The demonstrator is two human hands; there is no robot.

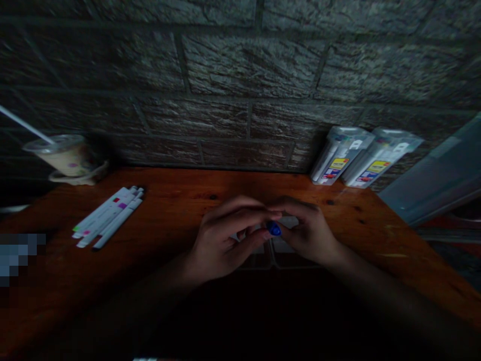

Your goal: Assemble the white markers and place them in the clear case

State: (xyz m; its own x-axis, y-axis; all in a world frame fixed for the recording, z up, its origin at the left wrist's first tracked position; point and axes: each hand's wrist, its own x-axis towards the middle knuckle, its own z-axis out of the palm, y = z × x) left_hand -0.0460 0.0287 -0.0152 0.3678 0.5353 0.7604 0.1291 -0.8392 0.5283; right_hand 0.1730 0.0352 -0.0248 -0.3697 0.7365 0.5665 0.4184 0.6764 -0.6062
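Note:
Both my hands meet over the middle of the wooden table (173, 215). My left hand (225, 240) and my right hand (308, 233) have their fingers curled together around a white marker with a blue end (274, 229) that shows between them. Most of the marker is hidden by the fingers. Under the hands lies something pale and flat that I cannot make out.
Several white markers (108, 218) lie at the left. A plastic cup with a straw (63, 155) stands at the far left. Two clear marker boxes (361, 155) lean against the brick wall. A grey lid or tray (439, 175) leans at the right.

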